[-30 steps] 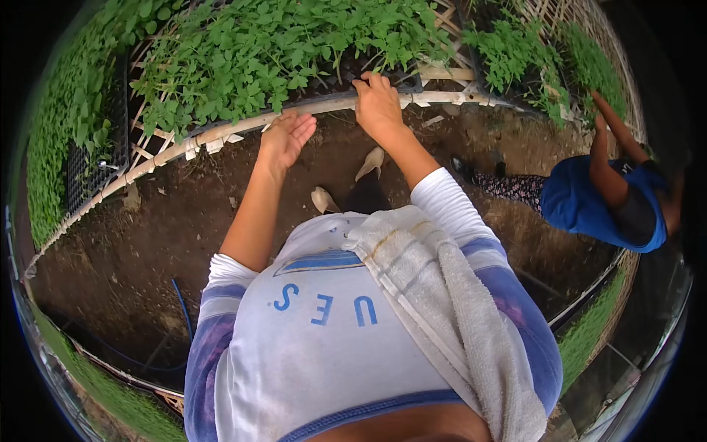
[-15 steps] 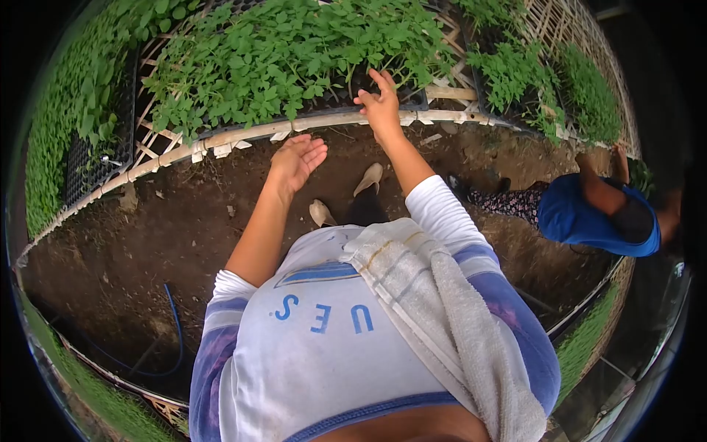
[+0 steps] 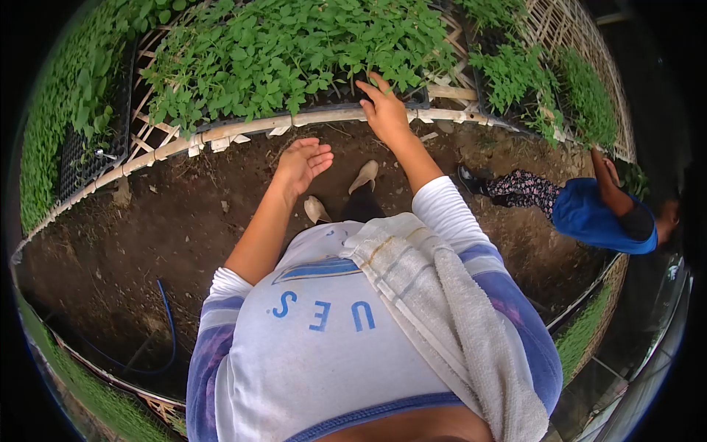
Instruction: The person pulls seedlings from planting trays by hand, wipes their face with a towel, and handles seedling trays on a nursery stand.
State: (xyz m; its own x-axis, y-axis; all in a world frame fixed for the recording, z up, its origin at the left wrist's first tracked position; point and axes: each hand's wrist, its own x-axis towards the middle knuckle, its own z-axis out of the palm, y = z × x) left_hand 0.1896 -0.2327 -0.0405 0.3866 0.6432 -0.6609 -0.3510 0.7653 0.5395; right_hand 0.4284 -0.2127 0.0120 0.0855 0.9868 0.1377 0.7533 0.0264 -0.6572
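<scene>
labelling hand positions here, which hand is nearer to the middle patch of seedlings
Right. The right hand is at the front edge of the middle patch of seedlings; the left hand is apart from it, short of the bamboo rail.

Broad green seedlings (image 3: 294,55): thin leaves, mainly matt. Black gridded tray (image 3: 74,158): moulded plastic, low sheen. Long pale-tan rail (image 3: 258,125): bamboo or wood, fairly smooth. Tan woven lattice (image 3: 571,37): split bamboo or wood strips, rough. White towel with grey stripes (image 3: 449,309): looped cloth, coarse, matt. White shirt with blue lettering (image 3: 294,368): smooth knit-like cloth, matt. Brown ground (image 3: 140,236): bare soil, rough, matt. Black shoe (image 3: 470,179): glossy.
</scene>
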